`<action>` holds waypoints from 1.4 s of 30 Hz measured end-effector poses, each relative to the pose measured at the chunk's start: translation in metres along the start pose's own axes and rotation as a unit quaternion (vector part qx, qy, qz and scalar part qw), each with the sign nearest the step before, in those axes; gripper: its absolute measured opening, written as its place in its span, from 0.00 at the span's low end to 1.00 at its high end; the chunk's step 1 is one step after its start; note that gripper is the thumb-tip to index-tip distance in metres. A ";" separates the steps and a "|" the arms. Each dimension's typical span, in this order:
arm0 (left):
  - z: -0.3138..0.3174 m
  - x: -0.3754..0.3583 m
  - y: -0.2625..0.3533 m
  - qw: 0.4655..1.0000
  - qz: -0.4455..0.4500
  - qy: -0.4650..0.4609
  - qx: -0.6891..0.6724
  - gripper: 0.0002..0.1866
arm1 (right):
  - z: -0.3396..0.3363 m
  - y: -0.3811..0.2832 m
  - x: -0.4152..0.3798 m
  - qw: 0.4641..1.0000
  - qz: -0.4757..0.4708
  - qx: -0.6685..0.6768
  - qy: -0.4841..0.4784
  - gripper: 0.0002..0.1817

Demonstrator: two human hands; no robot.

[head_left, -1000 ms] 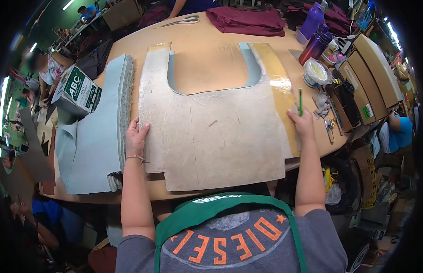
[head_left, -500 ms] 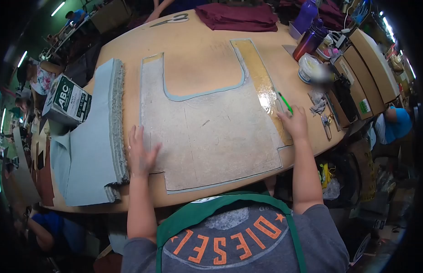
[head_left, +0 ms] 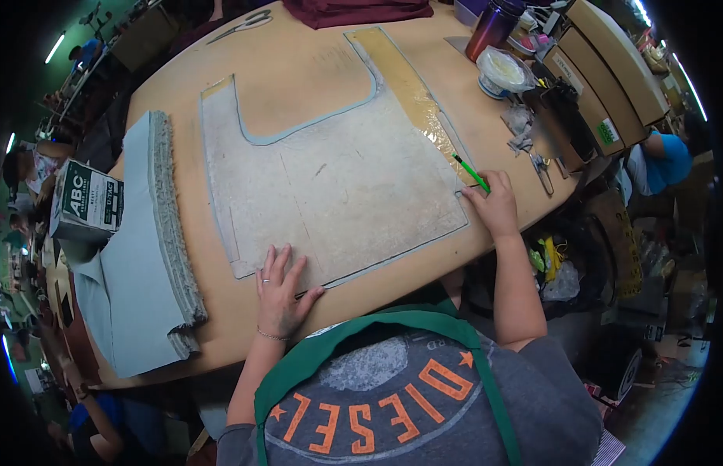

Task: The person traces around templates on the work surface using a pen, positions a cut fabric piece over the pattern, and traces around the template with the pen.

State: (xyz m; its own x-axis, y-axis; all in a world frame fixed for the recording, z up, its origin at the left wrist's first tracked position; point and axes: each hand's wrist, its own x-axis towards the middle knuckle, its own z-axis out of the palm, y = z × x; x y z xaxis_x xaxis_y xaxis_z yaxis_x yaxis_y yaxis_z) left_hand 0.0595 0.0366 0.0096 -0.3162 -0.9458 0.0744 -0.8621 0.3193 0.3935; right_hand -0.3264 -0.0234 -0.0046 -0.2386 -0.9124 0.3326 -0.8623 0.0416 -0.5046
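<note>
A large grey U-shaped pattern piece, with shiny yellow tape along its right arm, lies flat on light blue material that shows as a thin rim around it. My left hand rests on the pattern's near lower-left edge, fingers spread and palm down. At the lower-right corner, my right hand holds a green pen between thumb and fingers, its tip pointing up and to the left. The right fingertips touch or almost touch the pattern's edge.
To the left lies a stack of light blue material with an ABC box on it. Scissors and maroon cloth lie at the back. A bottle, a tub, snips and cardboard boxes stand right.
My left hand has come from beside the pattern's left edge onto its near edge. My right hand has moved to the lower-right corner with the pen. The whole view has shifted and turned.
</note>
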 end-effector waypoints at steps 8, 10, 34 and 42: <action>-0.005 0.028 -0.098 0.953 -0.143 0.219 -0.150 0.15 | 0.025 0.024 0.064 0.986 0.111 0.088 -0.091 0.16; -0.007 0.037 -0.118 0.940 -0.173 0.253 -0.148 0.13 | 0.043 0.032 0.078 0.991 0.082 0.032 -0.099 0.15; -0.022 0.060 -0.134 0.914 -0.280 0.133 -0.261 0.23 | 0.046 0.037 0.088 0.993 0.018 0.017 -0.119 0.14; -0.030 0.057 -0.125 0.947 -0.206 0.116 -0.217 0.23 | 0.046 0.035 0.087 0.994 -0.003 -0.034 -0.103 0.16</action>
State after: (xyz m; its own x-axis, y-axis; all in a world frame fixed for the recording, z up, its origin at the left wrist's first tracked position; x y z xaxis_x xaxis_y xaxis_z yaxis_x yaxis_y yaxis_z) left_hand 0.1606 -0.0594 -0.0081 0.1500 -0.9886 0.0127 -0.6328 -0.0861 0.7695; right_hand -0.3567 -0.1203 -0.0296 -0.1430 -0.9764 0.1621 -0.8931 0.0567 -0.4463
